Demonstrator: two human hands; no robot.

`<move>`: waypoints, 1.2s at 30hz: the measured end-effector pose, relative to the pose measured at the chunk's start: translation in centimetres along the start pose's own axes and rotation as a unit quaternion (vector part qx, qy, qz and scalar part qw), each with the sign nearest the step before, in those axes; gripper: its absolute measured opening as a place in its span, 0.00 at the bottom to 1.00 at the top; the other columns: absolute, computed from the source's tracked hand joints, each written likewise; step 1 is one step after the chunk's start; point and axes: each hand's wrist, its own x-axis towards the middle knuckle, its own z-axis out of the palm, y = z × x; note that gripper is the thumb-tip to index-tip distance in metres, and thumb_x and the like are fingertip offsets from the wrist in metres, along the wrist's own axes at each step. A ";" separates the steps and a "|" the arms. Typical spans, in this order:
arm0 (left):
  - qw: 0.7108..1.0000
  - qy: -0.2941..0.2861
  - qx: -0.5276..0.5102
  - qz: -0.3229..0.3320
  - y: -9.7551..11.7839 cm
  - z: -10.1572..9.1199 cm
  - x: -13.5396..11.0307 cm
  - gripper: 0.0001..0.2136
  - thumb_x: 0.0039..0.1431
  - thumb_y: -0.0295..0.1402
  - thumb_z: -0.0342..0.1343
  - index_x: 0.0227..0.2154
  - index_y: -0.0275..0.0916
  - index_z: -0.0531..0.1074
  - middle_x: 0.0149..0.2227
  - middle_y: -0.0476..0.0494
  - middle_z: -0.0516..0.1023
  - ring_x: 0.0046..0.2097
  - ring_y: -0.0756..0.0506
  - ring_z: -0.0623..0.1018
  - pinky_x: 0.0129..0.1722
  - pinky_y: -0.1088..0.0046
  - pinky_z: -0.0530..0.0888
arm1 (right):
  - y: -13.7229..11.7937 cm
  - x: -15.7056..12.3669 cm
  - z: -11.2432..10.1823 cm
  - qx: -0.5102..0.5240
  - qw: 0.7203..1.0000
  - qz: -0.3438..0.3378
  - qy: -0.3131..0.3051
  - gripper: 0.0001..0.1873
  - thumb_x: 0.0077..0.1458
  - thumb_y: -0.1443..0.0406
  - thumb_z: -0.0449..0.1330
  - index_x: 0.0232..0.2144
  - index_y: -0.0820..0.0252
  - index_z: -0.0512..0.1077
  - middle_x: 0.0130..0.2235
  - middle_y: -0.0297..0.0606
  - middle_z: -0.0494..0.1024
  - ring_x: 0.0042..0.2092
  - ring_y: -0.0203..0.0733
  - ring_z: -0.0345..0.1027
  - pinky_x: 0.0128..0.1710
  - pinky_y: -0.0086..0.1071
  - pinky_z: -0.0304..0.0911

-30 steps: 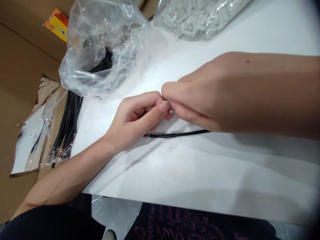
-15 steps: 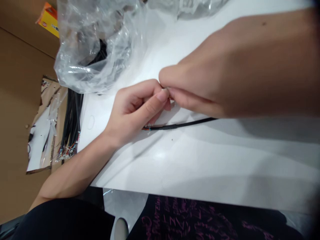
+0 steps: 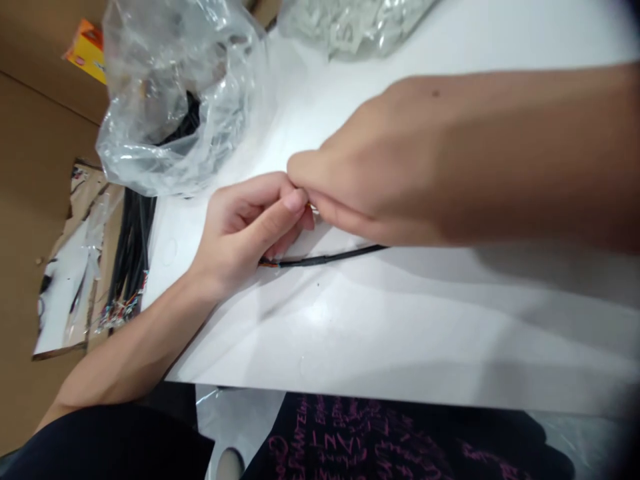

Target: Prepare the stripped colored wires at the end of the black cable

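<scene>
A black cable (image 3: 327, 258) lies on the white table, and the thin coloured wires (image 3: 269, 263) at its left end pass under my left hand (image 3: 250, 223). That hand is closed, thumb and fingers pinched on the wires. My right hand (image 3: 365, 180) is also closed, its fingertips pressed against the left fingertips. A small yellowish-white bit shows between the two hands; the fingers hide most of it, so I cannot tell what the right hand grips. The cable's right part runs out of sight behind the right hand.
A clear plastic bag (image 3: 175, 160) with black cables inside sits at the upper left. Another clear bag (image 3: 350, 30) of small pale parts lies at the back. Black cables with bared wire ends (image 3: 127, 247) hang past the table's left edge. A yellow-orange box (image 3: 87, 53) stands beyond.
Both hands and the surroundings have shifted left and mostly slightly down in the picture, as the view moved. The hands stay pressed together at the fingertips.
</scene>
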 end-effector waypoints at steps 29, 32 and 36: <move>0.989 0.004 0.038 -0.141 1.7 0.1 -0.1 0.15 0.63 0.42 0.49 0.26 0.39 0.70 0.15 0.54 0.60 0.19 0.56 0.60 0.18 0.79 0.56 | -0.3 0.1 -0.6 -0.022 0.999 0.004 -0.040 0.18 0.63 0.58 0.39 0.31 0.61 0.62 0.26 0.35 0.68 0.26 0.30 0.53 0.29 0.30 0.42; 0.988 0.000 0.032 -0.154 1.9 0.1 0.0 0.16 0.63 0.43 0.49 0.25 0.38 0.70 0.15 0.54 0.59 0.19 0.55 0.59 0.18 0.79 0.55 | -0.7 0.1 -1.0 -0.009 0.997 0.039 -0.065 0.18 0.63 0.56 0.39 0.31 0.59 0.62 0.26 0.33 0.69 0.27 0.31 0.56 0.28 0.29 0.44; 0.987 -0.006 0.011 -0.159 1.8 0.1 0.0 0.17 0.63 0.45 0.48 0.26 0.38 0.69 0.15 0.54 0.59 0.19 0.55 0.59 0.18 0.79 0.55 | -1.4 0.0 -1.6 0.049 0.988 0.121 -0.087 0.19 0.62 0.52 0.41 0.32 0.57 0.64 0.24 0.31 0.68 0.25 0.30 0.56 0.26 0.27 0.46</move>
